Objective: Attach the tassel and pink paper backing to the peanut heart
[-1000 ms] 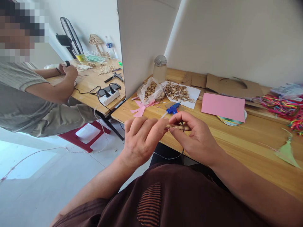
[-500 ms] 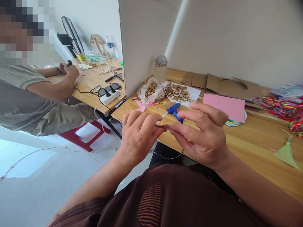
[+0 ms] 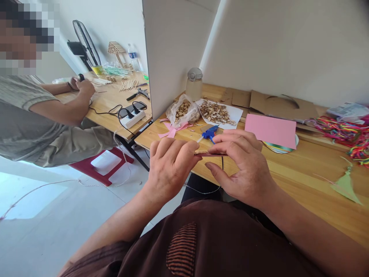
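Observation:
A thin flat piece (image 3: pixel 211 154), pinkish along its lower edge and brown on top, is held level over the table's front edge. My left hand (image 3: pixel 170 163) pinches its left end between thumb and fingers. My right hand (image 3: pixel 242 165) has its fingertips on the top of the right end, its thumb lowered and apart from the piece. Just beyond lies a blue glue gun (image 3: pixel 210 132). Behind it are a plastic bag of nuts (image 3: pixel 183 111), shell pieces on white paper (image 3: pixel 217 112) and pink paper scraps (image 3: pixel 172 129).
Pink card (image 3: pixel 271 130), cardboard (image 3: pixel 282 104), coloured cords (image 3: pixel 340 132) and a green tassel (image 3: pixel 347 186) lie to the right. A lidded jar (image 3: pixel 194 82) stands behind. At left, a person sits at another table with a power strip (image 3: pixel 134 118).
My right thumb has dropped away from the piece, and my right fingers have come down onto its top. More of the piece shows between my hands.

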Available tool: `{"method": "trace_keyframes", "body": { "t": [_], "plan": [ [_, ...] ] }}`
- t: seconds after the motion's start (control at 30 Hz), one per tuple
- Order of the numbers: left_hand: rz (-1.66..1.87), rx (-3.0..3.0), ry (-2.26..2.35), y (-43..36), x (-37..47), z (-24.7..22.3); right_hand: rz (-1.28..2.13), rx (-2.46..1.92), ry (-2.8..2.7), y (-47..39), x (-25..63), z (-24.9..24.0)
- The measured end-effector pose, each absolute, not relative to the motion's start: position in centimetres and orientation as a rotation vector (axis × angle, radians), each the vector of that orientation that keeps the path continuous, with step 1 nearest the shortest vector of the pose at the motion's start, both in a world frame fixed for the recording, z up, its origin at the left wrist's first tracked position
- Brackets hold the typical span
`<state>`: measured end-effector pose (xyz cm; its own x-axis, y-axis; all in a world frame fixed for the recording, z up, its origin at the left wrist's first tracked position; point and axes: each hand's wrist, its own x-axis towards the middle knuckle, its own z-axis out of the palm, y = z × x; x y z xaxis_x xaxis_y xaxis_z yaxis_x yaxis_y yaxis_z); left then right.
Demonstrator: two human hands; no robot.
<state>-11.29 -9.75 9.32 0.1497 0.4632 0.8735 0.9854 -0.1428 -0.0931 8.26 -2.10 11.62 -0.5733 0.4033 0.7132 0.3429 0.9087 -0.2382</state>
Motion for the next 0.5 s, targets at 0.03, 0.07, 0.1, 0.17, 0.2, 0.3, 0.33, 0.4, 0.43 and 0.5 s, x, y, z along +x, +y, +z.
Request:
{"method": "trace_keyframes", "body": {
  "t": [0.03, 0.07, 0.1, 0.17, 0.2, 0.3, 0.33, 0.4, 0.43, 0.5],
  "plan": [
    [-0.924, -1.711, -1.399, -9.8, -11.2, 9.3, 0.103, -0.533, -2.234, -2.1, 8.2, 11.6],
    [-0.925, -1.715, -1.395, -9.8, -11.2, 9.3, 0.11, -0.534, -2.24, -2.1, 8.2, 11.6],
    [-0.928, -1.721, -1.389, -9.8, -11.1, 9.4, 0.108, -0.533, -2.247, -2.1, 8.2, 11.6],
    [-0.938, -1.736, -1.387, -9.8, -10.9, 9.4, 0.041, -0.528, -2.255, -2.1, 8.1, 11.5],
    [-0.945, -1.747, -1.395, -9.8, -10.9, 9.4, -0.027, -0.515, -2.255, -2.1, 8.0, 11.5],
    [-0.994, -1.763, -1.447, -9.7, -10.8, 9.4, -0.265, -0.434, -2.24, -2.1, 8.1, 11.2],
    [-1.012, -1.764, -1.465, -9.7, -10.8, 9.4, -0.316, -0.401, -2.233, -2.1, 8.2, 11.1],
    [-1.041, -1.768, -1.489, -9.7, -10.9, 9.5, -0.37, -0.349, -2.219, -2.0, 8.6, 10.8],
    [-1.05, -1.771, -1.495, -9.7, -10.9, 9.5, -0.386, -0.331, -2.212, -1.9, 8.9, 10.6],
    [-1.061, -1.775, -1.497, -9.8, -11.0, 9.6, -0.408, -0.302, -2.209, -1.7, 9.4, 10.3]
  ]
}}
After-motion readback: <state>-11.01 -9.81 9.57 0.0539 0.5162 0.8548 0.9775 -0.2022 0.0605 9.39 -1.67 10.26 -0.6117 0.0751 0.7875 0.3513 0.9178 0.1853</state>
